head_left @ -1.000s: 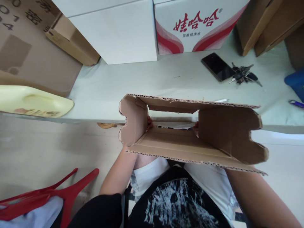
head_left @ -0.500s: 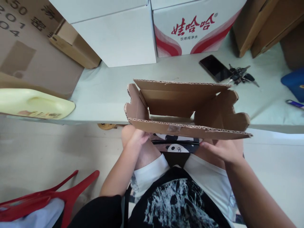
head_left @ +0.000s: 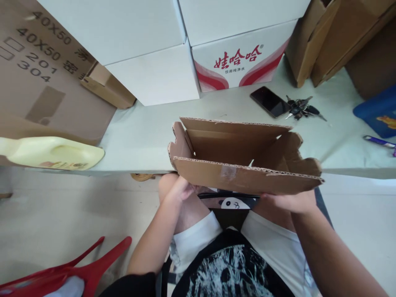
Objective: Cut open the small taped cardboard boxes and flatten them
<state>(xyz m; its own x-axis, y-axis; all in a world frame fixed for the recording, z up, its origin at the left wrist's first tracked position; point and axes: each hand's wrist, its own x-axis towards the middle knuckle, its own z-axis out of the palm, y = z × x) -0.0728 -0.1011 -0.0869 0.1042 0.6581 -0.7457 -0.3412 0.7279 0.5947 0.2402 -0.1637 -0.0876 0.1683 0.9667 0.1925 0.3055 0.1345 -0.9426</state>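
Observation:
A brown cardboard box (head_left: 204,172) with its upper flaps standing up is over my knees at the table's edge. Its mouth faces up, and clear tape shows on the near side. My left hand (head_left: 184,189) grips the box low at its near left corner, the fingertips partly hidden beneath it. Under the near right part, my right hand (head_left: 289,201) holds the lower edge, thumb along the near side and the other fingers mostly out of sight. Below the box, between my knees, a panda-printed item (head_left: 235,203) with a black rim is partly visible.
White cartons (head_left: 161,76) stand stacked at the back of the table. A phone (head_left: 269,101) and keys (head_left: 301,108) lie right of the box. A pale yellow bottle (head_left: 58,152) lies at the left edge. A red plastic chair or stool (head_left: 89,270) is at lower left.
The box has tipped, so more of its near side shows and the gap at its bottom is mostly hidden. Both hands keep hold of it. The camera view has tilted up slightly.

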